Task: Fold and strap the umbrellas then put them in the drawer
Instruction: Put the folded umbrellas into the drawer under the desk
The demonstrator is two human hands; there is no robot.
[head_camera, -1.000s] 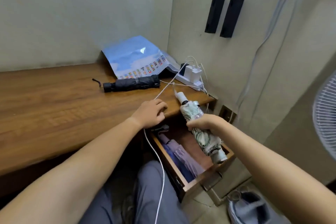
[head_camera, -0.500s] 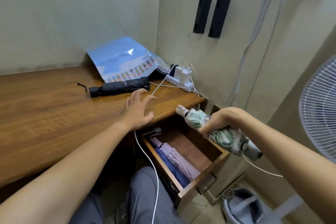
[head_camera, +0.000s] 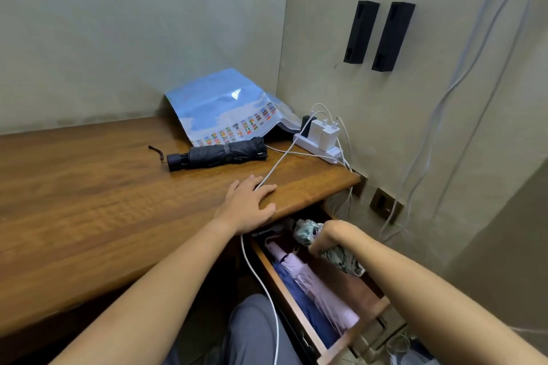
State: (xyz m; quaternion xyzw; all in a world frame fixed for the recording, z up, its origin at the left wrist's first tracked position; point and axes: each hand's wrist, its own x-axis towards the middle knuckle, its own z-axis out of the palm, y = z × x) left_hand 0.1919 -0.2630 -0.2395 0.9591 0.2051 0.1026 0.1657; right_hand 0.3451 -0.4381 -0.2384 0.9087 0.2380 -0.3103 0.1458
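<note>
My right hand (head_camera: 326,235) grips a folded green patterned umbrella (head_camera: 341,258) and holds it inside the open wooden drawer (head_camera: 335,344) under the desk's right end. A folded lilac umbrella (head_camera: 308,278) and a blue one (head_camera: 299,305) lie in the drawer to its left. My left hand (head_camera: 252,204) rests flat on the desk's front edge, fingers spread over a white cable. A folded black umbrella (head_camera: 219,154) with a wrist loop lies strapped on the desk further back.
A wooden desk (head_camera: 89,201) fills the corner. A blue map sheet (head_camera: 225,107) leans against the wall behind the black umbrella. A white power strip (head_camera: 320,145) with chargers sits at the desk's right end; a white cable (head_camera: 261,281) hangs down past the drawer.
My right hand has lowered the green patterned umbrella from above the drawer down into it. My left hand has settled flat on the desk edge.
</note>
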